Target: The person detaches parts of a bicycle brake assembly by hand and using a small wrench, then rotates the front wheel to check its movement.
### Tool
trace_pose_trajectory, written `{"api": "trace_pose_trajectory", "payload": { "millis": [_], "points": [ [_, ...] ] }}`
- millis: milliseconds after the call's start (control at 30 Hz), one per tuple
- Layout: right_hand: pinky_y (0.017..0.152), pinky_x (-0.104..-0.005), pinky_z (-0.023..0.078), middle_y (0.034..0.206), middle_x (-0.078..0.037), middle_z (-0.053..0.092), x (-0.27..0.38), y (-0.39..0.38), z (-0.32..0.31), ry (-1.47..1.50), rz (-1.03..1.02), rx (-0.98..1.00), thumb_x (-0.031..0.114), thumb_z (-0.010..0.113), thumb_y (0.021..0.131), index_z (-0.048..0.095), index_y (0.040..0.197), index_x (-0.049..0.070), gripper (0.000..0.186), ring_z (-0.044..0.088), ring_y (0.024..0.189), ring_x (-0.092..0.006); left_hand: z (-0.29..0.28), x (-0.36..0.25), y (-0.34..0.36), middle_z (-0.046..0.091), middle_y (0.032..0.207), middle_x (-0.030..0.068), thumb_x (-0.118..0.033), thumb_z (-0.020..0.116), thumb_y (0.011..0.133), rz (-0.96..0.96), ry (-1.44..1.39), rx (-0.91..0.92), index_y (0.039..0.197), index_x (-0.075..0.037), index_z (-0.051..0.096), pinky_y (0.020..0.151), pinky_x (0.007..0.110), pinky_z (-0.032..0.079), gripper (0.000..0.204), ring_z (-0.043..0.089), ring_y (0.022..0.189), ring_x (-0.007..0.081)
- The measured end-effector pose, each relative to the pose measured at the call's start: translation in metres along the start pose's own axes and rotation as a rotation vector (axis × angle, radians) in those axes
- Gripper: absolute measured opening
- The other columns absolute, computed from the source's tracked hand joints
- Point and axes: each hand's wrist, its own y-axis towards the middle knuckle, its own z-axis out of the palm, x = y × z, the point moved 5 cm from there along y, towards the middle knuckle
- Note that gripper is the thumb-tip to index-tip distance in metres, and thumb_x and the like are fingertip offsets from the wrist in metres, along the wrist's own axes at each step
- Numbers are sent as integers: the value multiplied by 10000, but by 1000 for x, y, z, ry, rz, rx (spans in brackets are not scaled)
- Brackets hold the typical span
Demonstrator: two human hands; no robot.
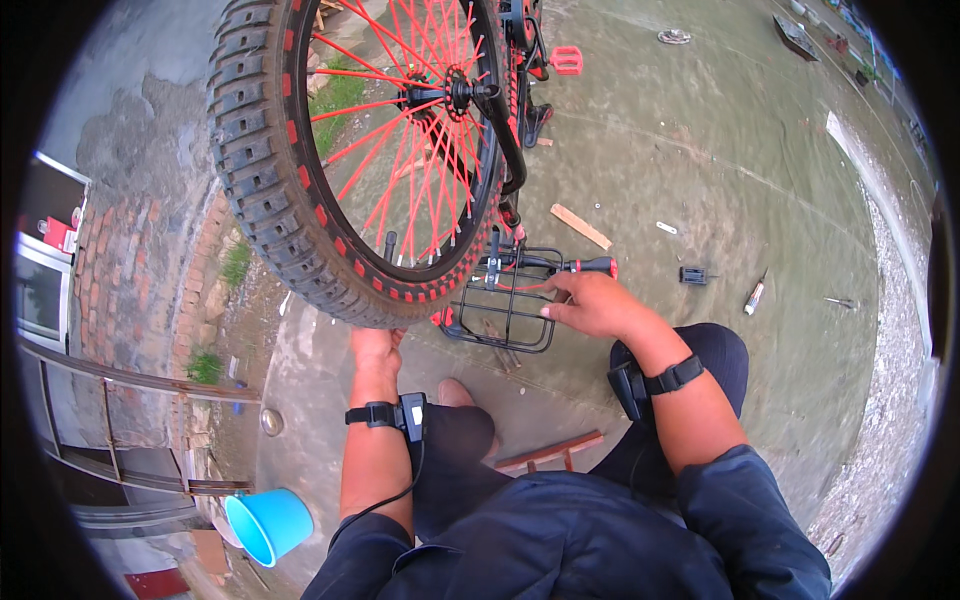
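A bicycle stands with its knobbly black tire (245,170) and red-spoked wheel (425,90) raised in front of me. Low beside the wheel is a black wire basket (500,347), next to a handlebar with a black-and-red grip (597,266). My right hand (595,303) is at the basket's right edge, thumb and fingers closed on its wire. Below the tire's lower edge is my left hand (375,345); the tire covers most of its fingers, and what they touch is hidden. A red pedal (566,61) sticks out at the far side.
On the concrete to the right lie a wooden strip (580,227), a loose black pedal (692,275), a small tube (756,295) and a metal tool (840,302). A reddish stool (550,452) is by my legs. A blue bucket (270,525) stands lower left, near a metal railing (110,370).
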Motion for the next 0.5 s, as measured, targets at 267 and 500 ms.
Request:
{"api": "trace_pose_trajectory", "payload": {
  "millis": [267, 500],
  "points": [
    [762, -416, 515, 892, -183, 691, 3, 1, 3, -4, -49, -7, 333, 670, 848, 628, 1131, 9, 432, 665, 851, -349, -15, 18, 16, 678, 963, 51, -181, 542, 967, -53, 14, -52, 1164, -76, 566, 579, 258, 529, 225, 663, 760, 153],
    [758, -392, 520, 898, -137, 704, 2, 3, 4, -58, -40, 16, 318, 677, 866, 620, 1189, 58, 418, 674, 849, -311, -17, 20, 19, 683, 955, 58, -140, 555, 951, -63, 0, -24, 1154, -64, 578, 565, 249, 522, 218, 669, 769, 153]
  ]
}}
